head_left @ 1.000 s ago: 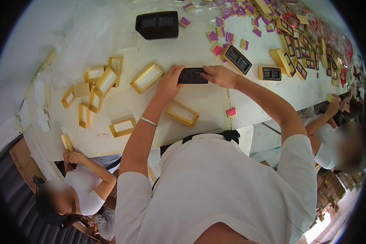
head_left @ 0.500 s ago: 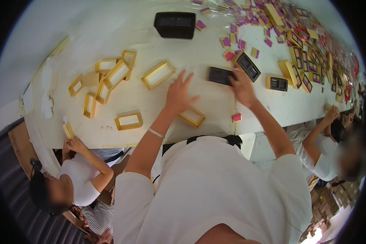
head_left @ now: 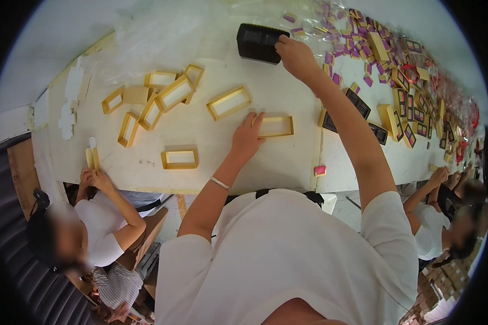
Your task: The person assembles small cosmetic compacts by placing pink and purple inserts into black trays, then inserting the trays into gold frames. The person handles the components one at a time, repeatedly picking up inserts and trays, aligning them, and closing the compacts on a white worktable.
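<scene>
Tray stack (head_left: pixel 257 43): is showing glossy black throughout.
Centre frame (head_left: pixel 281 135): is showing yellow-gold walls.
Other frames (head_left: pixel 180 166): are matching that yellow-gold.
Tabletop (head_left: pixel 211 154): is showing off-white.
Small blocks (head_left: pixel 368 80): are pairing purple with yellow-gold.
Lone block (head_left: pixel 320 170), near the front edge: is showing pinkish red with a yellow side.
Boxes (head_left: pixel 385 117), right: are combining gold walls with black inserts.
Wearer's shirt (head_left: pixel 287 249): is showing plain white.
Bracelet (head_left: pixel 220 183): is gleaming silvery white.
Striped cloth (head_left: pixel 116 287), lower left: is alternating grey and white.
</scene>
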